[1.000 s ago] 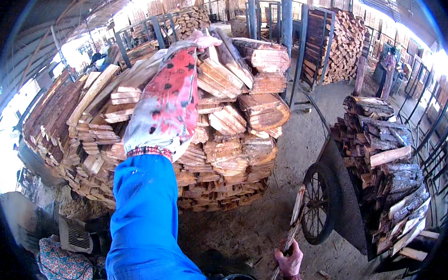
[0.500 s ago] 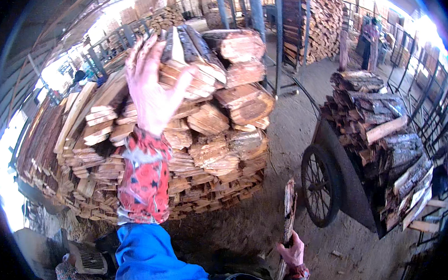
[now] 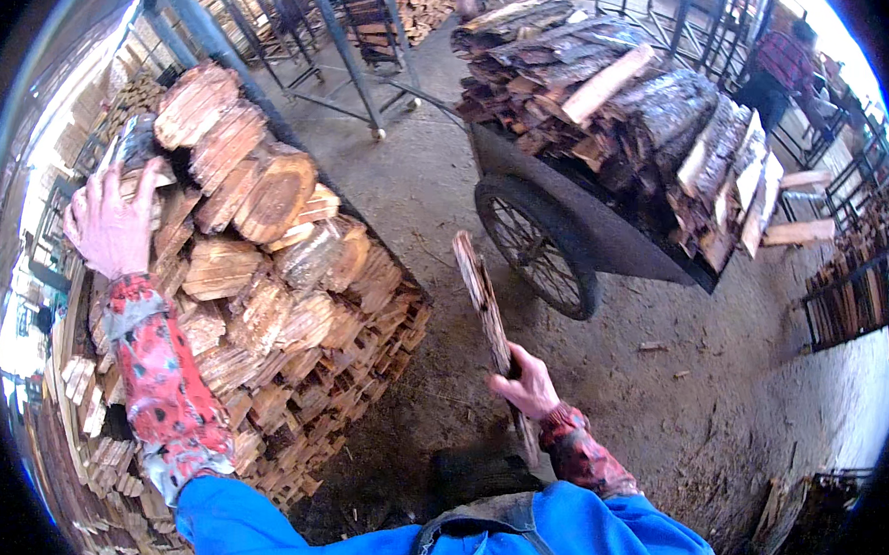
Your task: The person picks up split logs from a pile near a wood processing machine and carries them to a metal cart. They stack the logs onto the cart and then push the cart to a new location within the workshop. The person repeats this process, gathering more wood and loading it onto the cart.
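My left hand [image 3: 115, 221] reaches out over the tall wood stack [image 3: 255, 299] on the left, its fingers spread against the upper split logs; whether the palm rests on them I cannot tell. Thick, round-ended pieces [image 3: 270, 193] form the upper part of the stack, with thinner split wood below. In front of me, my right hand [image 3: 526, 382] is closed round a long, narrow strip of bark-covered wood [image 3: 481, 289]. The strip slants, with its upper end pointing away and its lower end near my body.
A two-wheeled cart [image 3: 606, 223] heaped with bark slabs [image 3: 611, 96] stands ahead to the right. Its spoked wheel [image 3: 535, 247] is on the dirt floor. Metal racks [image 3: 350, 55] stand beyond the stack. Another person [image 3: 779, 69] is at the far right, behind the cart.
My view has swung to the right, so the stack and cart sit further left. The wood strip in my right hand has come up and tilted. My left hand remains spread at the stack.
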The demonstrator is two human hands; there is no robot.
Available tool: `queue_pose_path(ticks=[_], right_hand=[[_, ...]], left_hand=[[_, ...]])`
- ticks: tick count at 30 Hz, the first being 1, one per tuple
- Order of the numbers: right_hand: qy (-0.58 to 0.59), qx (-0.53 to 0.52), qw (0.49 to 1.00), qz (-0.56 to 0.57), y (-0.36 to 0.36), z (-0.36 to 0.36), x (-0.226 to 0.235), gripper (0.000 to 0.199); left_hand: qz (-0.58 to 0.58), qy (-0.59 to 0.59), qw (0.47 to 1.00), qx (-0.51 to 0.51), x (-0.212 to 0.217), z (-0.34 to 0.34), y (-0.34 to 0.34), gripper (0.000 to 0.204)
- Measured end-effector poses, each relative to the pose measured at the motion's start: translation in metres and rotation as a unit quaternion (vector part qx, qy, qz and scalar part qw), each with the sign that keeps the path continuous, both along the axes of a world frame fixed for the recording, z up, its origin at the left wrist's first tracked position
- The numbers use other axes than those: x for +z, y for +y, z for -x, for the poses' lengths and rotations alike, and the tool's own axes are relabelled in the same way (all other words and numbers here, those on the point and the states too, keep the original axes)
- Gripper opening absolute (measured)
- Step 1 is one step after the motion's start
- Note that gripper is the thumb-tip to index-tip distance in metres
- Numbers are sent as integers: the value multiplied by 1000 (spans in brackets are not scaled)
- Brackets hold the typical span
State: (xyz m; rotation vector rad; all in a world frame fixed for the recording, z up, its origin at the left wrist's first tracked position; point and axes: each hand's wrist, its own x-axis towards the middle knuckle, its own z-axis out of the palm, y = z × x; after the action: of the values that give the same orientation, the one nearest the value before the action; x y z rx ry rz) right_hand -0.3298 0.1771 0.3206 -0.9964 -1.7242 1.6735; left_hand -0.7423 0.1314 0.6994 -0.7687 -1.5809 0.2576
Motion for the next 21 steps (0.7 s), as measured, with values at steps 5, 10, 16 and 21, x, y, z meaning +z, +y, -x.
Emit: queue_pose_path(ticks=[5, 10, 16, 21], right_hand=[[35, -116, 992, -33, 13, -20, -11, 61], [50, -192, 980, 35, 14, -47, -1, 51], [126, -195, 973, 10, 30, -36, 26, 48], [175, -181, 962, 102, 38, -26, 36, 48]], left_hand=[[1, -54, 998, -20, -27, 17, 10, 50], [-25, -232, 907, -350, -99, -72, 3, 38], [26, -851, 370, -371, -364, -217, -38, 29], [28, -956, 18, -291, -431, -316, -77, 61]])
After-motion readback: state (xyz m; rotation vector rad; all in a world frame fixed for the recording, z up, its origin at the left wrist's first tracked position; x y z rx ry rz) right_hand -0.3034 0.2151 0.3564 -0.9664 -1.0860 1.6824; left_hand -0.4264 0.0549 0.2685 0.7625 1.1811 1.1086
